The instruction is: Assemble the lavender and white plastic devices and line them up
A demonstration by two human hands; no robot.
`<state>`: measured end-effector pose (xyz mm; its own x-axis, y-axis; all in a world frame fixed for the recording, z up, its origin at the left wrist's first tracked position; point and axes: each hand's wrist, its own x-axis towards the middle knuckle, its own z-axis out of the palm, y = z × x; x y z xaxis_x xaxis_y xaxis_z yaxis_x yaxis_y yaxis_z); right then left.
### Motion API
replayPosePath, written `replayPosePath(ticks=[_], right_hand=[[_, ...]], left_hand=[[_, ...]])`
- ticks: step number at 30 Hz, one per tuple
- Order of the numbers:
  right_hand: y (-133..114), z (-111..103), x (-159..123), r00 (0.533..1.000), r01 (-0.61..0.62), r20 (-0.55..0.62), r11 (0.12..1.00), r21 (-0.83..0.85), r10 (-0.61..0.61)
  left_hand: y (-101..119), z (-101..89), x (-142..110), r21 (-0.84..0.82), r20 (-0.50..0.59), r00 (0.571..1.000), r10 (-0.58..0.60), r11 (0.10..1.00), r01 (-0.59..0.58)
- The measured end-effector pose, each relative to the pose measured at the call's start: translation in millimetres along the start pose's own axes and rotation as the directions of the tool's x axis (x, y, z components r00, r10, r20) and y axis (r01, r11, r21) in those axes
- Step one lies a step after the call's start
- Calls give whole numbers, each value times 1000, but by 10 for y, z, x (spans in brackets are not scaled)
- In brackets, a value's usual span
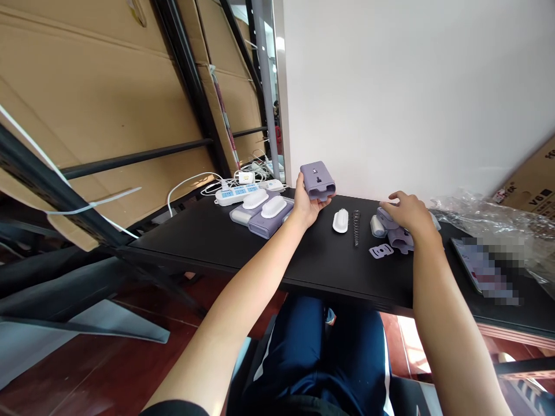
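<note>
A black table (pixel 195 240) bears a power strip (pixel 236 195), purple cases (pixel 262 225), a white piece (pixel 340 221), spring (pixel 356 229) and phone (pixel 469 267).

At the far left of the flat black surface (pixel 199 240) lies a white plastic power strip with blue socket faces (pixel 239 193), white cables (pixel 211 175) around it. At the surface's right end are a slim phone with a pixelated screen (pixel 481 268) and crumpled clear plastic wrap (pixel 472 216). Behind the surface rises a plain white wall (pixel 390 98); beyond its right end, a printed brown cardboard box (pixel 533 185). Left of it, brown cardboard sheets (pixel 87 86) back a black metal frame (pixel 184 69). Red tiled floor (pixel 143 370) shows below it.
</note>
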<state>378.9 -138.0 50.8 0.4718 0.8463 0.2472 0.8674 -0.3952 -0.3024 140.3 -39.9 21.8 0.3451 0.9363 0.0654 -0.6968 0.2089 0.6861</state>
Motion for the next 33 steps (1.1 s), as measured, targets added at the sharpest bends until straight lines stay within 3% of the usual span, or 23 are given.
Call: replayPosePath(ticks=[5,12,19,22,27,29,33], right_hand=[[-41,107,-10,986,45,166,987,-155,-19],[-5,13,-9,999,-20,34,994,-109,24],[7,106,27,996,-14,84,985,-171,29],[38,65,57,999,-24,44,996,-91,28],[474,-113,189,965,-192,-145,963,190,221],[691,-125,235,955,-227,-143,952,207,259],[933,-63,276,978,-198,-20,949,244,209]], left_hand=[[-17,1,39,31,-61,998,-6,999,8],[-20,51,37,-30,-70,995,-75,997,73],[18,44,3,-133,-64,980,-190,975,180],[27,53,-16,-104,-38,982,-185,978,180],[21,49,-7,-72,-48,990,-130,989,127],[14,42,6,-60,-57,991,-118,992,114],[1,36,21,-34,-55,994,-97,995,95]])
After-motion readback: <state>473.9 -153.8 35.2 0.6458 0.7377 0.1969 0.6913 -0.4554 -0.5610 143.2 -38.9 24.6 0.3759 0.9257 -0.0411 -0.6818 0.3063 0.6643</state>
